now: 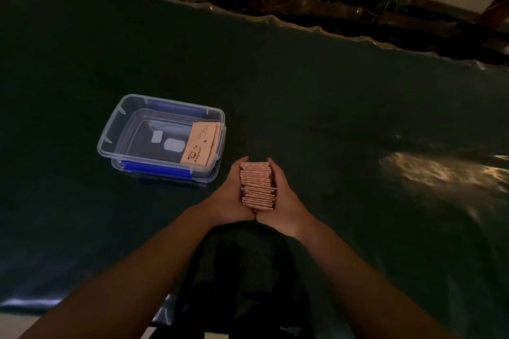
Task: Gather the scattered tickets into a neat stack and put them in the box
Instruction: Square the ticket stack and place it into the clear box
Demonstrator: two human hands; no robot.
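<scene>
Tickets, pale pink paper slips in thick bundle [257, 184], stand on edge between both palms, over dark green table cover [330, 118]. Left hand [234, 195] and right hand [281, 198] pressed inward on bundle sides, heels touching. Edges uneven, several slips jut toward right hand. Judgement: tap bundle on cover, square edges before lifting. Clear plastic box with blue clips [162, 137] just ahead-left of left hand; few tan tickets [199, 144] already lean inside its near-right wall.

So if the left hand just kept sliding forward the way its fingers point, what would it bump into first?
Probably the clear plastic box: the left hand, pressed against the ticket stack, points toward the box's near right corner. Depth is hard to judge; it might slip just past it.
</scene>
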